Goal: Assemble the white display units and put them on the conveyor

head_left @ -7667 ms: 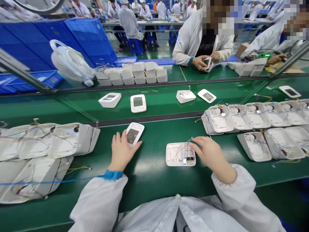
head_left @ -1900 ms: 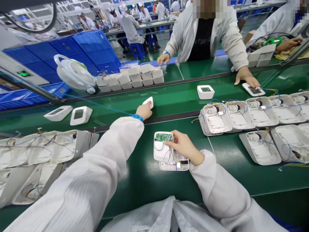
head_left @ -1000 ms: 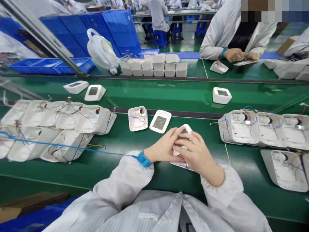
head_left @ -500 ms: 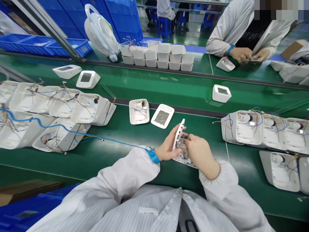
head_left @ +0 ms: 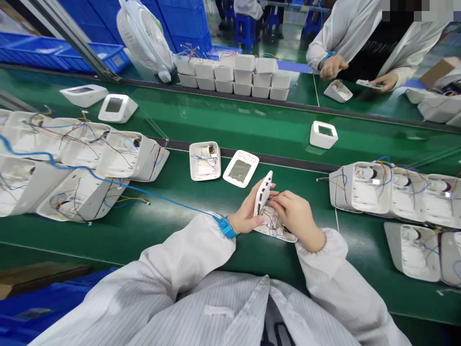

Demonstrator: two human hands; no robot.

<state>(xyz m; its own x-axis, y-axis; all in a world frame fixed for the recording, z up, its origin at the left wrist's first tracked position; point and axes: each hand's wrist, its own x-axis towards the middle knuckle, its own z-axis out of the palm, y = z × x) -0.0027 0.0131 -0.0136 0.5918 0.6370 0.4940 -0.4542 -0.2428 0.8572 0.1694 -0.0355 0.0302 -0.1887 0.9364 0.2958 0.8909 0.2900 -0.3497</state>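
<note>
My left hand (head_left: pixel 248 215), with a blue strap at the wrist, grips a white front panel (head_left: pixel 262 193) that is tilted nearly upright. Below and right of it lies an open white housing (head_left: pixel 275 229) with thin coloured wires. The fingers of my right hand (head_left: pixel 293 214) are pinched together among the wires between panel and housing; what they hold is too small to make out. Just beyond my hands, another white panel with a grey screen (head_left: pixel 240 169) lies flat, beside an open white housing (head_left: pixel 205 166).
Wired white housings stand in rows at left (head_left: pixel 120 156) and right (head_left: pixel 370 190). A blue cord (head_left: pixel 162 198) runs to my left wrist. Finished-looking units (head_left: pixel 323 134) sit on the green belt (head_left: pixel 216 122). Across it, a person's hands (head_left: pixel 333 67) hold parts.
The wires and housing under my right hand show more, and both my hands appear slightly higher in view. Across the belt, the other person's hands have moved apart.
</note>
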